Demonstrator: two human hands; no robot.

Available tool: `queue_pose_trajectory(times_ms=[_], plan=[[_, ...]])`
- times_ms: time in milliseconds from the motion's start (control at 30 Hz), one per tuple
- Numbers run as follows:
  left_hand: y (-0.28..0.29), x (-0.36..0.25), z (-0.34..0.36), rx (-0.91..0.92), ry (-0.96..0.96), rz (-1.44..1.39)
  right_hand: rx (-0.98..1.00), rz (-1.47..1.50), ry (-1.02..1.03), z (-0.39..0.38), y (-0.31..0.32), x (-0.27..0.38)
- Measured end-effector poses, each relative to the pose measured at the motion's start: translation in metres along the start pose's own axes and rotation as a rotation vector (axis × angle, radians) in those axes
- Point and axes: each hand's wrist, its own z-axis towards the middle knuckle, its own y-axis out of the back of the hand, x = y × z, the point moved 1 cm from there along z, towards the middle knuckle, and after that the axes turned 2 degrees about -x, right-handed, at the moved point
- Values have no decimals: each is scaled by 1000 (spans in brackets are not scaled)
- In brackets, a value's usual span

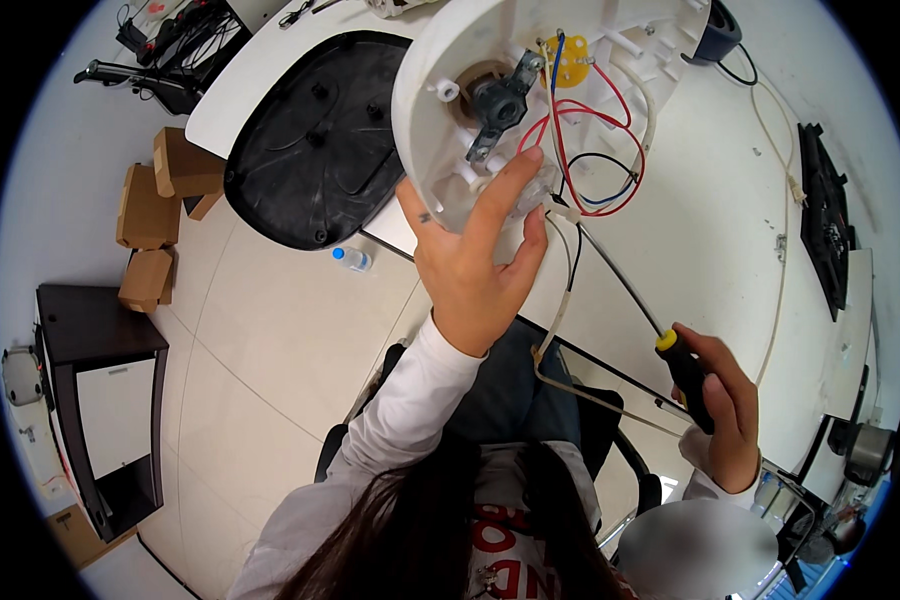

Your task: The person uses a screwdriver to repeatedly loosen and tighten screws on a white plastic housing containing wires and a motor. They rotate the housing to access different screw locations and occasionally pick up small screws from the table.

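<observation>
My left hand (475, 265) grips the near rim of a white plastic appliance housing (418, 130), thumb and fingers around a clear plastic part inside the edge. Within the housing sit a dark motor bracket (500, 105), a yellow round disc (573, 60) and loose red wires (642, 165), with blue, white and black ones among them. My right hand (732, 405) is closed around the black and yellow handle of a screwdriver (684, 378). Its shaft slants up and left, the tip close to a small pale part by my left fingertips; whether they touch I cannot tell.
A black oval cover (300, 150) lies on the white table (720, 240) to the left. A pale cable (562, 320) hangs toward my lap. Cardboard boxes (150, 208), a small bottle (352, 258) and a dark cabinet (100, 330) stand at the left.
</observation>
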Motion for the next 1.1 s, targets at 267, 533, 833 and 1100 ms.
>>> queue_pose_trajectory(times_ms=[267, 533, 833, 1100], plan=[[-1, 2, -2, 3, -3, -2, 101, 116, -95, -3, 3, 0], [-1, 3, -3, 23, 16, -5, -28, 90, -37, -3, 6, -3], [-1, 3, -5, 8, 25, -23, -95, -41, 16, -4, 4, -3], [1, 2, -4, 70, -15, 77, -14, 80, -140, -5, 3, -5]])
